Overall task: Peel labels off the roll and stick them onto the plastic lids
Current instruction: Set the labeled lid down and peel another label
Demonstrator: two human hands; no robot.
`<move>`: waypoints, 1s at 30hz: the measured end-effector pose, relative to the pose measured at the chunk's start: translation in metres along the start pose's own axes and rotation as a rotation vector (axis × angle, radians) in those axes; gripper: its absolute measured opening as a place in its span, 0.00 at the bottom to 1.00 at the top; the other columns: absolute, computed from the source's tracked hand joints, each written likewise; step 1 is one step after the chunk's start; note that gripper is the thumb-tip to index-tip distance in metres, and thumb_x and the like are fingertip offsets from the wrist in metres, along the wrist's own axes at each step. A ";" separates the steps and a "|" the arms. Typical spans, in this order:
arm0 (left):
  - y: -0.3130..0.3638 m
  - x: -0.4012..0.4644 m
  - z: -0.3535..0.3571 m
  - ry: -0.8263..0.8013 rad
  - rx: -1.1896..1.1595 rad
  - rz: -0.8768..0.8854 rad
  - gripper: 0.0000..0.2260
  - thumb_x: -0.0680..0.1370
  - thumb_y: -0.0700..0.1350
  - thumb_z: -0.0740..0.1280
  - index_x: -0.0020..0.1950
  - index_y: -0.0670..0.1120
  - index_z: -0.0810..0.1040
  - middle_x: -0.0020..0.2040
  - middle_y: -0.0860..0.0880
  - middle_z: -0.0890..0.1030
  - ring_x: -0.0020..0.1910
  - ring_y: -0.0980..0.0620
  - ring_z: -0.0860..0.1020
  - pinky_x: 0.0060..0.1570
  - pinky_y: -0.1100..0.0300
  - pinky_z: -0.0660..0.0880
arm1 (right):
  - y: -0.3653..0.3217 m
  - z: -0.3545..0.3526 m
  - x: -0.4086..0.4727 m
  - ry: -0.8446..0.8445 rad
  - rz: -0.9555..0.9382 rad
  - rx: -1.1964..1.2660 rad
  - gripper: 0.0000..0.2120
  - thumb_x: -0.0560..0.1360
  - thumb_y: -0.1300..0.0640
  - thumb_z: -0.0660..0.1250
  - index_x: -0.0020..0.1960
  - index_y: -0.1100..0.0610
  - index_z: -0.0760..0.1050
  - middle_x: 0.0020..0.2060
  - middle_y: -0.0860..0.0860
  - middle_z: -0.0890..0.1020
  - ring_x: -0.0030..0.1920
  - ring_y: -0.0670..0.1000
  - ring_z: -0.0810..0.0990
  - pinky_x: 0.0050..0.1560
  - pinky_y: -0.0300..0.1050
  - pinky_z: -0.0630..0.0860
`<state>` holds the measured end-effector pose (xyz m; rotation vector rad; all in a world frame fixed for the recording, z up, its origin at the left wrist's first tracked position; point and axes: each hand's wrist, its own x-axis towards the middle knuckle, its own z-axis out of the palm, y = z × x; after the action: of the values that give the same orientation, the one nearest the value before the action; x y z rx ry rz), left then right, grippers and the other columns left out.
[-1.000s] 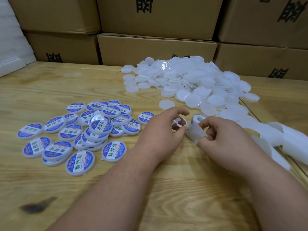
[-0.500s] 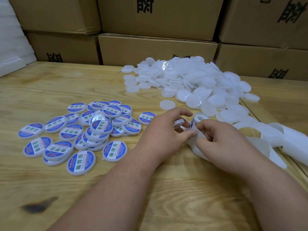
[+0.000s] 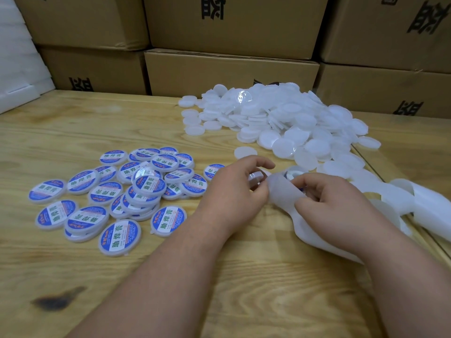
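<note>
The left hand (image 3: 234, 189) has closed in on the roll (image 3: 284, 191) over the last second: its thumb and forefinger, earlier just short of the liner, now meet the right hand (image 3: 341, 203) at the roll's left edge. A blank lid (image 3: 256, 176) sits tucked under the left fingers, which curl loosely round it; whether they grip it firmly I cannot tell. The right fingers are clamped on the roll, thumb pressing the liner against it. My reading is that a label is being picked free, about to go on that lid, though the label itself is hidden.

Spent liner (image 3: 402, 203) trails off to the right across the table (image 3: 73, 123). The labelled lids (image 3: 117, 191) lie in a loose heap to the left, the blank pile (image 3: 280, 118) beyond the hands, so plenty remains to do.

The labels are blue and white with green characters reading 助焊膏; smaller red print is too fine to read. The boxes (image 3: 231, 69) behind carry black characters, partly cut off
</note>
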<state>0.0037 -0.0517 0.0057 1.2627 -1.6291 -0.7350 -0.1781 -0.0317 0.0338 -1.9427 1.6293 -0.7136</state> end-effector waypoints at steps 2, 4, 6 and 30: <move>-0.001 0.002 -0.002 0.079 -0.025 -0.017 0.11 0.75 0.44 0.68 0.51 0.61 0.80 0.44 0.63 0.82 0.38 0.63 0.78 0.35 0.68 0.73 | 0.004 -0.002 0.001 0.031 0.023 -0.018 0.10 0.72 0.55 0.63 0.43 0.40 0.77 0.23 0.42 0.70 0.27 0.42 0.70 0.32 0.45 0.65; -0.001 0.003 -0.005 0.164 -0.032 -0.035 0.13 0.75 0.42 0.66 0.48 0.62 0.79 0.45 0.64 0.82 0.33 0.60 0.77 0.32 0.65 0.72 | 0.007 -0.004 0.001 0.056 0.055 -0.027 0.08 0.73 0.57 0.64 0.41 0.45 0.77 0.23 0.42 0.68 0.25 0.43 0.68 0.32 0.46 0.65; 0.000 0.003 -0.008 0.221 -0.074 -0.068 0.13 0.74 0.41 0.65 0.45 0.60 0.80 0.44 0.67 0.81 0.27 0.59 0.73 0.27 0.66 0.70 | 0.008 -0.005 0.002 0.070 0.073 -0.043 0.07 0.72 0.57 0.64 0.39 0.47 0.77 0.22 0.42 0.69 0.25 0.43 0.68 0.31 0.45 0.65; 0.012 -0.004 -0.010 -0.077 -0.532 -0.133 0.08 0.74 0.48 0.67 0.44 0.53 0.87 0.38 0.51 0.85 0.42 0.50 0.85 0.44 0.59 0.78 | -0.008 0.001 -0.002 0.419 -0.376 0.128 0.15 0.73 0.63 0.74 0.45 0.43 0.78 0.41 0.42 0.78 0.40 0.47 0.76 0.41 0.28 0.68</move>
<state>0.0080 -0.0432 0.0183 0.9658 -1.2923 -1.2183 -0.1717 -0.0280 0.0380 -2.1284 1.3984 -1.4169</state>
